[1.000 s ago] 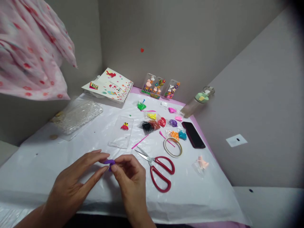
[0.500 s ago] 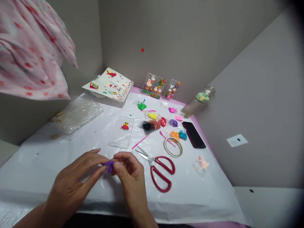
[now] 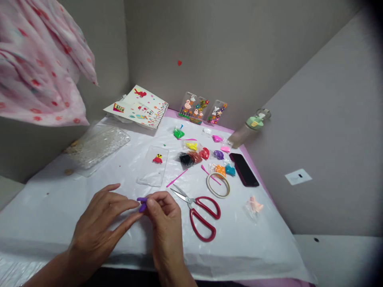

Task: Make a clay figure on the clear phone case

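Between the fingertips of both hands is a small purple clay piece (image 3: 143,204), low in the centre of the view. My right hand (image 3: 166,223) pinches it between thumb and curled fingers. The thumb and index finger of my left hand (image 3: 103,223) are close around its left side; the other left fingers are stretched out. Just beyond the hands lies a clear phone case (image 3: 149,175) bearing a small red and yellow clay figure (image 3: 157,159). Scissors with red handles (image 3: 191,203) lie right of my right hand, blades apart.
Bagged coloured clay, including black (image 3: 186,159) and orange (image 3: 220,171), sits past the scissors. A tape roll (image 3: 228,190), dark phone (image 3: 245,170) and bottle (image 3: 243,133) stand or lie rightward. A spiral notebook (image 3: 134,109) and decorated cases (image 3: 217,111) are behind; a bagged case (image 3: 103,147) lies left.
The purple piece has moved slightly right and up and is turned in the fingers. My left hand has shifted a little right, its thumb and index finger wider apart.
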Motion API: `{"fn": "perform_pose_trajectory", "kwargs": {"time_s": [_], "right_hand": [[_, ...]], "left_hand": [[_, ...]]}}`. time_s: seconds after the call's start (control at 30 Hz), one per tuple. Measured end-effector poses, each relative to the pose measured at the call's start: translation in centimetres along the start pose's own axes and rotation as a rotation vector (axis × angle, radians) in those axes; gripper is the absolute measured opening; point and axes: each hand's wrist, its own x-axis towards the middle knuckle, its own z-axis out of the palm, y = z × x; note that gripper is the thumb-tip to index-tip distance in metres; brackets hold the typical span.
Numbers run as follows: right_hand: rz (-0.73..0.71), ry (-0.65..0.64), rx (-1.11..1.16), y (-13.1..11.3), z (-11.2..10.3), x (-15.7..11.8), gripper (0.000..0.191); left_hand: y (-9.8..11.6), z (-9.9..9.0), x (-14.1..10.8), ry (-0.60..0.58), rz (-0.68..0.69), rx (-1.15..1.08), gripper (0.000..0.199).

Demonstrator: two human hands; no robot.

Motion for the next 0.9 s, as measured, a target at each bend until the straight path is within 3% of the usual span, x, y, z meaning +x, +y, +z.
{"fn": "perform_pose_trajectory", "kwargs": {"time_s": [0.33,0.53,0.7,0.9], "right_hand": [[0.009,0.0,0.042,0.5,0.5,-0.1,0.032],[0.032,-0.001,0.067,0.5,0.7,-0.2,0.032],[0.01,-0.002,0.027,0.6,0.6,-0.3,0.033],[0.011,0.006,-0.041,0.5,0.3,-0.3,0.034]], "left_hand": [[-1.4,0.1,-0.6,-0.024,0.057,0.077,0.027],[-1.1,0.2,-0.6,-0.054,0.013,0.0,0.027],[-0.7,0.3,-0.2,0.006,0.006,-0.012,0.019],[-0.9,0.2,-0.3,-0.04,0.022,-0.071,0.019]]}}
